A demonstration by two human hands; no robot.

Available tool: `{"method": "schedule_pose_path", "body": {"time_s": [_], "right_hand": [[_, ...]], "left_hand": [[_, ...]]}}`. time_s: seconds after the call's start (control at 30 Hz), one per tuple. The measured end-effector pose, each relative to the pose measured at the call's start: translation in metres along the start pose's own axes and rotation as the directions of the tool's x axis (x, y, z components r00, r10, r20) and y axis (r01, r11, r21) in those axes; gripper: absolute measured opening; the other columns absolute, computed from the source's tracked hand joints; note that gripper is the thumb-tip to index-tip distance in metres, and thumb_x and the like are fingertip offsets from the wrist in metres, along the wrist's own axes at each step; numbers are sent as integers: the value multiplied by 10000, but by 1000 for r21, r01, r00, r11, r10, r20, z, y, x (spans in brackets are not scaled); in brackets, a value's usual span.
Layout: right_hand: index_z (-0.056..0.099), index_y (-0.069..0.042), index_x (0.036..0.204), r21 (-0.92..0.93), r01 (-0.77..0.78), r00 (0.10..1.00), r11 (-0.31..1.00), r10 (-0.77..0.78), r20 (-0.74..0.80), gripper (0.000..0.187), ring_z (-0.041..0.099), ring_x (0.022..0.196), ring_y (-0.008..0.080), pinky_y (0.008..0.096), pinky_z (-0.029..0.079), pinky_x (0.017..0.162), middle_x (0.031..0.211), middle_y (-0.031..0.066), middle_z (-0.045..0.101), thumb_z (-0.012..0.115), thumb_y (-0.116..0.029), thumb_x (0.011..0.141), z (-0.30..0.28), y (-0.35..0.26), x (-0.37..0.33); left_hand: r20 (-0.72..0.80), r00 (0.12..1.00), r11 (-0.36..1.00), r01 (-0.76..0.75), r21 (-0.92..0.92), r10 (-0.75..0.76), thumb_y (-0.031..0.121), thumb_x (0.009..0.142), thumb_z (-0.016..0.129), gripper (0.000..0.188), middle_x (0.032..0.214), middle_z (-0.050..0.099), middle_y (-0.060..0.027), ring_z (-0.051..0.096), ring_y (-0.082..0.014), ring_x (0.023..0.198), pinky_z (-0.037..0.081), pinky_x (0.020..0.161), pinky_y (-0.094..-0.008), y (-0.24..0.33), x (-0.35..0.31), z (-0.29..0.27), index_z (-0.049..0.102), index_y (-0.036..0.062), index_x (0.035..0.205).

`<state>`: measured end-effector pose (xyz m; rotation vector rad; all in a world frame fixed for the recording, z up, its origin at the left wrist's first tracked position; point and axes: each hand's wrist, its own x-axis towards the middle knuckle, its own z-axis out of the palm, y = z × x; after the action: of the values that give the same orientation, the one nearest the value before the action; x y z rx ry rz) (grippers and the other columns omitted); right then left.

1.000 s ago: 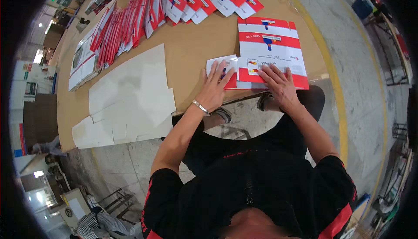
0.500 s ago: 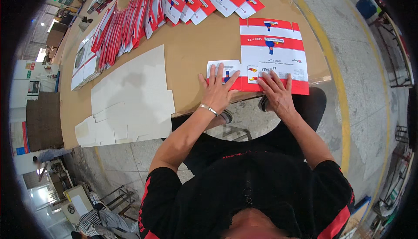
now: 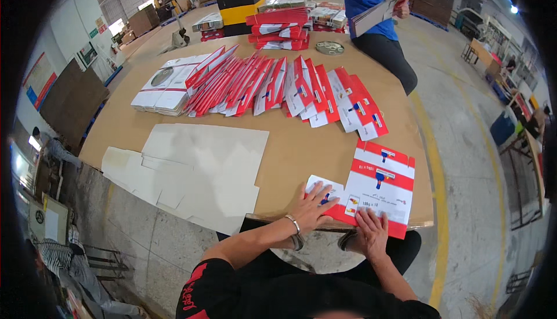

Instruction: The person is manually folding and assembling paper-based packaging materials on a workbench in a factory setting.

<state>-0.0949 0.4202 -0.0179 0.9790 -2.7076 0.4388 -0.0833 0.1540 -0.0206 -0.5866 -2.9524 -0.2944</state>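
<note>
A red and white printed carton (image 3: 393, 194), pressed flat, lies at the table's near right edge, its lower part reaching slightly past that edge. My left hand (image 3: 313, 208) rests on its narrower left flap with the fingers spread; a bracelet circles that wrist. On the lower part of the main panel lies my right hand (image 3: 373, 231), fingers stretched out and flat. Neither hand grips anything. Left of them, white and grey card sheets (image 3: 203, 153) overlap one another on the table.
A fanned row of flattened red and white cartons (image 3: 272, 84) crosses the brown table (image 3: 293, 150). White bundles (image 3: 165, 89) with a tape roll lie at its left end. More stacks (image 3: 281, 26) and another tape roll (image 3: 329, 48) are farther back. A blue-shirted person (image 3: 371, 5) holds cartons.
My view has tilted upward, bringing the far stacks and the other person into sight. Both hands stay on the carton, with little visible shift against it.
</note>
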Motion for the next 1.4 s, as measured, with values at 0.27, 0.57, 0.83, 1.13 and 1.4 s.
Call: {"method": "schedule_pose_path", "body": {"time_s": [0.27,0.57,0.83,1.13,1.4], "right_hand": [[590,-137,1271,42,-22,1000,999,22,3,419,473,1280,249,515,250,1109,1353,25,553,632,-185,857,-6,6,7],[595,-67,1215,478,-170,983,862,181,24,353,597,1058,257,417,435,943,1183,113,638,635,-143,872,-18,-29,-30],[532,-58,1164,860,-346,542,-374,669,509,264,589,849,149,315,494,735,975,39,612,595,-162,930,-7,-42,-66],[644,14,1026,381,-625,736,682,677,-5,206,568,653,79,263,475,566,769,12,637,575,-52,844,-112,266,-44],[654,-136,1186,298,-521,849,800,523,80,374,669,921,319,441,511,813,1000,187,691,606,-332,870,15,271,222]], "left_hand": [[166,959,939,262,-224,-228,495,792,664,830,1560,236,-84,106,-313,1460,31,1108,-647,5,35,3,304,213,1485],[35,931,880,355,-314,-363,390,773,714,889,1531,267,-178,172,-356,1436,82,1152,-557,-13,100,21,262,132,1494],[21,986,371,82,-925,-164,295,857,669,811,1534,234,-234,176,-328,1447,172,1165,-405,109,11,17,238,5,1479],[-81,820,824,565,-49,-567,477,770,703,898,1537,209,-241,155,-435,1429,95,1076,-683,-30,-126,-71,327,22,1447],[-71,671,657,738,152,-738,304,744,728,806,1503,276,-214,228,-427,1391,193,1054,-654,-47,-193,-30,365,15,1402]]}}
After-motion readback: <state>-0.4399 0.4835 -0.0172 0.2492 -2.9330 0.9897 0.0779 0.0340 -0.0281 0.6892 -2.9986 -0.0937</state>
